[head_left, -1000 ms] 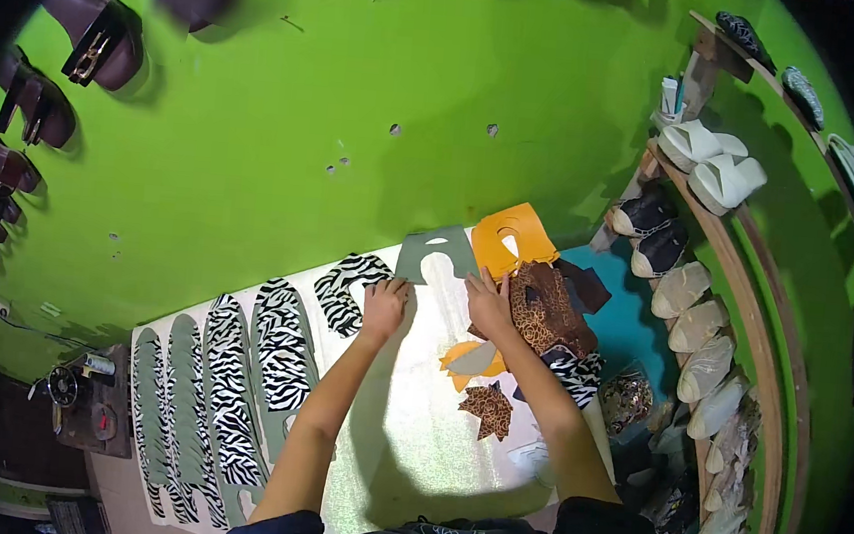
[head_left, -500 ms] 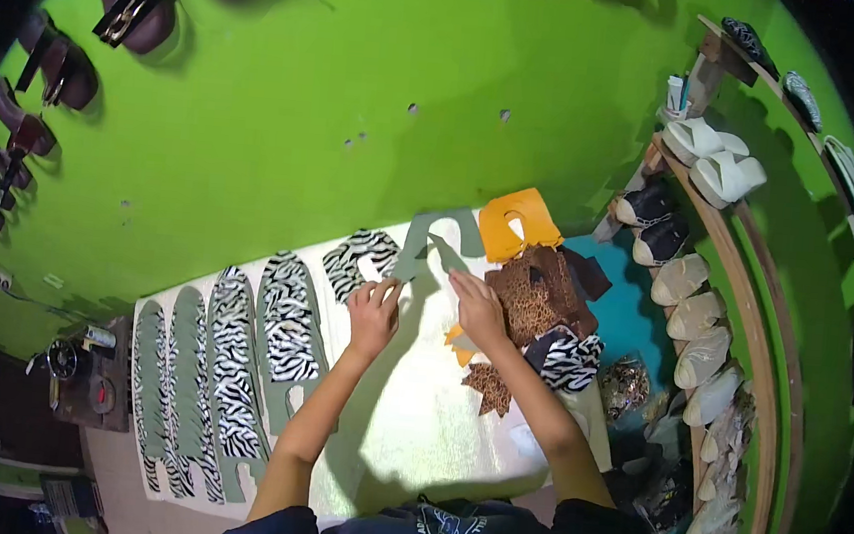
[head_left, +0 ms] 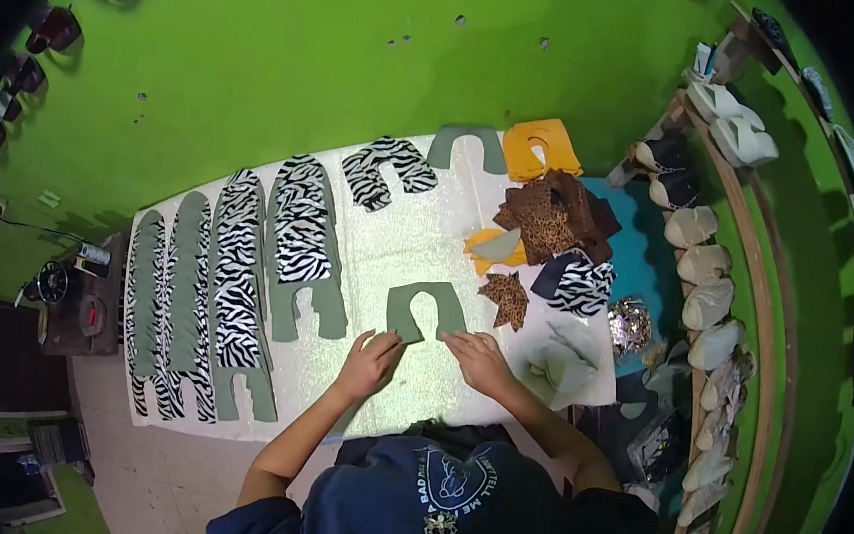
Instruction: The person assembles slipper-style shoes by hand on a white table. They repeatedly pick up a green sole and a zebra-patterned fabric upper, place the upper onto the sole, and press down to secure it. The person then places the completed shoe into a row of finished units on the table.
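Observation:
A grey-green arch-shaped cut piece (head_left: 430, 297) rests on the white table covering in front of me, its opening facing me. My left hand (head_left: 370, 365) has its fingers closed at the tip of the left leg. At the tip of the right leg, my right hand (head_left: 481, 363) pinches the edge. Another grey-green arch (head_left: 467, 138) lies at the far edge. Beside it are a zebra-print arch (head_left: 391, 164) and a yellow cut piece (head_left: 545, 149). Overlapping rows of zebra-print pieces (head_left: 300, 247) and green pieces (head_left: 188, 288) run along the left.
Brown leopard-print pieces (head_left: 546, 221) are heaped on the right, near zebra-print scraps (head_left: 582, 286) and a clear plastic bag (head_left: 560, 363). A wooden rack (head_left: 756, 323) with shoe forms (head_left: 710, 304) stands at the right. A dark sewing-type machine (head_left: 52, 281) is at the left.
Both hands have come from the far part of the table toward me, with the grey-green arch now lying near the front. A pale green scrap now lies on the yellow scraps. My view has shifted.

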